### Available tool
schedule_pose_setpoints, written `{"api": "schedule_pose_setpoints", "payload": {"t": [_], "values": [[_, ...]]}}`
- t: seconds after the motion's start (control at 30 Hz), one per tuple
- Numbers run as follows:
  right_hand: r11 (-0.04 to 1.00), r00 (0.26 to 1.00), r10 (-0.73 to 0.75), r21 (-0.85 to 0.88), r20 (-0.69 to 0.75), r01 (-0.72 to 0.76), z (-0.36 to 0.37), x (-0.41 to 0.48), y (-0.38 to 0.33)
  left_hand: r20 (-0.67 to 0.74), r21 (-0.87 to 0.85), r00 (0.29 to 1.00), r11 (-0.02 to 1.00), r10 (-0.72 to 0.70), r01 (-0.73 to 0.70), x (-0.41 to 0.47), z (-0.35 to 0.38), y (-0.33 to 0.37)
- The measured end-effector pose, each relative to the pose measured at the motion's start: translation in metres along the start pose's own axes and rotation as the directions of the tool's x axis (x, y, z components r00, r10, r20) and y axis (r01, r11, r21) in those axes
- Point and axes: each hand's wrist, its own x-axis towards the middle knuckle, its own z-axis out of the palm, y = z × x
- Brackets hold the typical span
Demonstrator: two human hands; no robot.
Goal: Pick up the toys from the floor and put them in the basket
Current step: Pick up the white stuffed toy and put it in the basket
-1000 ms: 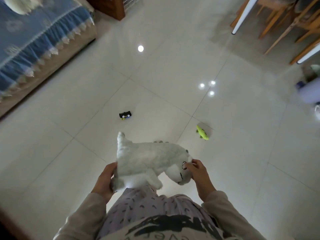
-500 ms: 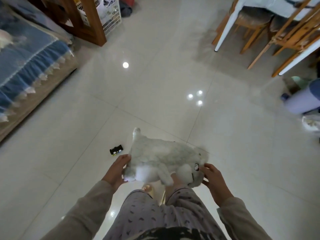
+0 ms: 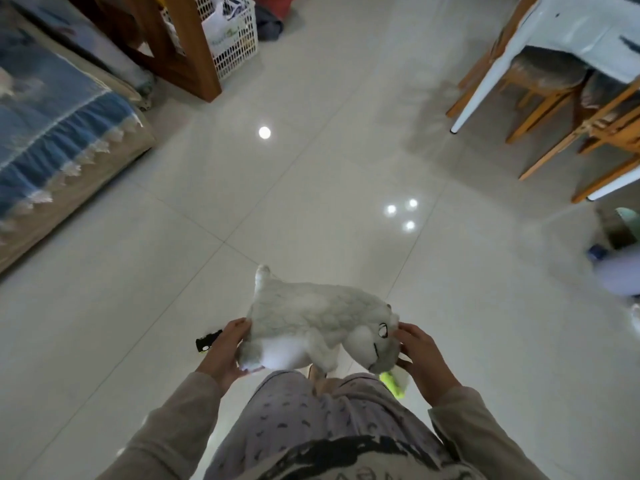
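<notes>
A white plush animal [image 3: 311,317] hangs in front of my waist, held from both ends. My left hand [image 3: 225,351] grips its rear and my right hand [image 3: 420,358] grips its head. A small black toy car [image 3: 207,340] lies on the floor, partly hidden behind my left hand. A green toy [image 3: 393,382] shows on the floor under the plush's head. A white plastic basket [image 3: 231,36] stands far ahead at the upper left, behind a wooden post.
A bed with a blue fringed cover [image 3: 59,140] runs along the left. A wooden post [image 3: 187,43] stands beside the basket. A white table leg [image 3: 485,74] and wooden chairs [image 3: 571,109] fill the upper right. A pale object [image 3: 620,275] lies at the right edge.
The view has moved forward: the basket and table came closer and lower in frame. The black car and green toy now lie close to my hands. Both hands kept hold of the plush.
</notes>
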Motion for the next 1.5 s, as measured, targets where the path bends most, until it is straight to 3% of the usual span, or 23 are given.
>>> {"api": "schedule_pose_setpoints", "payload": {"t": [0.37,0.73,1.13,1.33,1.5], "values": [[0.978,0.988,-0.055,-0.193,0.142,0.083,0.028,0.113,-0.164,-0.064,-0.227,0.997,0.972,0.048,-0.062,0.052,0.056,0.090],[0.990,0.999,-0.004,-0.143,0.054,0.012,0.070,0.236,-0.282,-0.065,-0.092,0.993,0.990,0.099,-0.105,0.154,0.114,0.256],[0.994,0.993,-0.098,-0.054,-0.061,0.095,0.085,0.342,-0.442,0.134,0.103,0.977,0.979,0.163,-0.177,0.232,0.218,0.478],[0.995,0.993,-0.090,-0.040,-0.080,0.087,0.078,0.416,-0.511,0.157,0.115,0.974,0.977,0.162,-0.181,0.272,0.279,0.546],[0.989,0.995,-0.095,-0.113,-0.025,0.092,0.086,0.490,-0.591,0.074,0.054,0.984,0.985,0.161,-0.166,0.313,0.321,0.597]]}}
